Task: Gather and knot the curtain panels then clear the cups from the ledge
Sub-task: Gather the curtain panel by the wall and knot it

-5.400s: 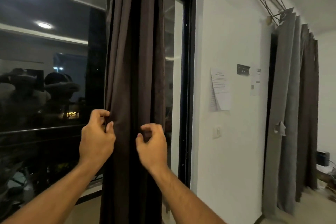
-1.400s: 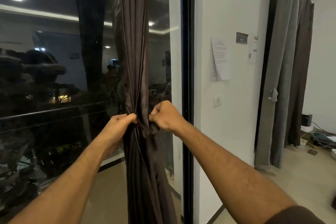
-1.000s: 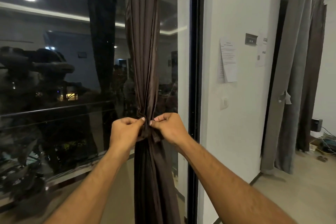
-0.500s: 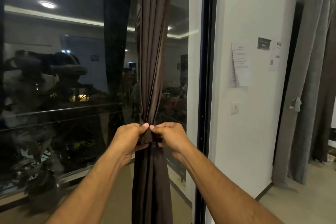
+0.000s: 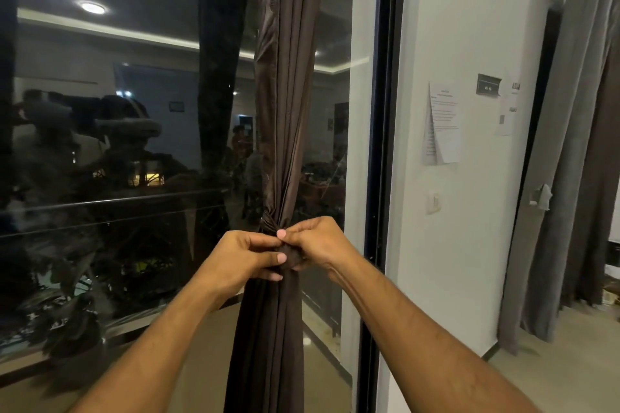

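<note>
Curtain panel (image 5: 285, 111) cinched: our left hand (image 5: 241, 258) and right hand (image 5: 318, 245) pinch its knot (image 5: 288, 253). Loosening early could let it unravel.

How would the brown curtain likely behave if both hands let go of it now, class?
The brown curtain looks limp: it hangs in soft folds. Its sheen suggests slippery fabric, so the bunch gripped by the left hand and right hand may loosen.
</note>
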Available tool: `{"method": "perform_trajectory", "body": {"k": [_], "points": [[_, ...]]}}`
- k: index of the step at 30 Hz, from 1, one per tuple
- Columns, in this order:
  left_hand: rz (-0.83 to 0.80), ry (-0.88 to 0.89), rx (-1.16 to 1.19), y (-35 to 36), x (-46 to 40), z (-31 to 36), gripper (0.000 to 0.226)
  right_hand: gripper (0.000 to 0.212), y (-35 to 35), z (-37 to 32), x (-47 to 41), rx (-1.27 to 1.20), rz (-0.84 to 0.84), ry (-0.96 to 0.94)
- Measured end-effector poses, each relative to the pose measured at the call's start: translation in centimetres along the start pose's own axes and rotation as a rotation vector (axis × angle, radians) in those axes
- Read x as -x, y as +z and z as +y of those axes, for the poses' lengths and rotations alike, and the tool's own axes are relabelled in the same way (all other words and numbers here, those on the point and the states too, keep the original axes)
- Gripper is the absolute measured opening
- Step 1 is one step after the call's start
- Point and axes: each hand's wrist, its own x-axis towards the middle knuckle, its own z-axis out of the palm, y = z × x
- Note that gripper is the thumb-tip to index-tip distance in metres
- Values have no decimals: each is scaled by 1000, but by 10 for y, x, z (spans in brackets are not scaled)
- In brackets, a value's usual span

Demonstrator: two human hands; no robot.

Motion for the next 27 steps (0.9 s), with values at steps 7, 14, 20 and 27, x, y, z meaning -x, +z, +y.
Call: {"method": "perform_trajectory", "body": {"k": [7,14,20,27], "points": [[190,-45,95,-8,-5,-4,11,12,0,7,10,68,69,-132],[223,-108,-83,8,-6,13,27,10,25,31,19,116,-16,-98],[291,-18,-241,16,-4,17,27,9,30,27,13,-33,105,-18],[278,-59,-261,6,2,20,26,19,26,12,10,-429,88,167]]}}
